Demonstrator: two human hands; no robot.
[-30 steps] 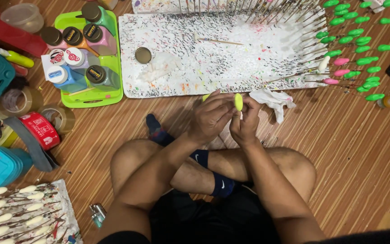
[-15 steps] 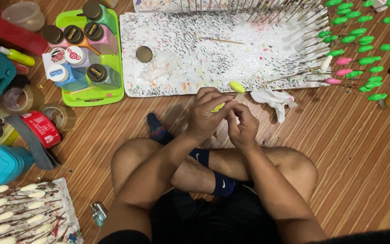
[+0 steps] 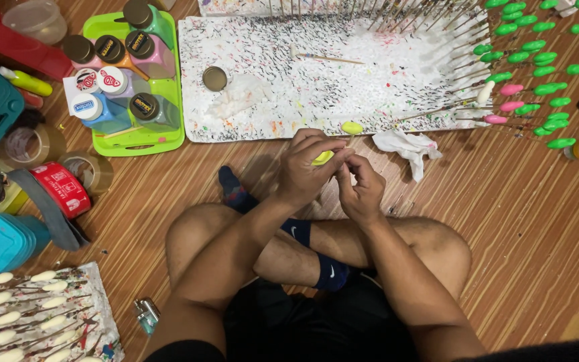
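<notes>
The person sits cross-legged on the wooden floor point(image 3: 517, 221), and both hands meet just in front of the shins. The left hand point(image 3: 306, 167) is closed around a small yellow float point(image 3: 323, 157), pinching it so only a sliver shows between the fingers; the right hand point(image 3: 362, 191) presses in from the side, its fingertips touching the same piece, likely to steady or turn it. Whether a stick runs through the float cannot be told. Just beyond the hands lies a paint-speckled white board point(image 3: 289, 100), close enough to reach without shifting; a second yellow float point(image 3: 352, 127) rests at its near edge, probably wet and set there to dry. Thin sticks stand along the board's far edge, and green floats point(image 3: 537, 67) on sticks fan off its right edge, with a few pink ones point(image 3: 504, 104) among them, kept apart so the paint does not smear. A crumpled rag point(image 3: 407, 147) lies by the board's near right corner, handy for wiping. A green tray point(image 3: 135, 137) of paint bottles point(image 3: 129, 84) sits off the board's left edge, with tape rolls point(image 3: 68, 184) nearer the person. Unpainted white floats point(image 3: 15, 315) wait on a sheet by the left knee.
</notes>
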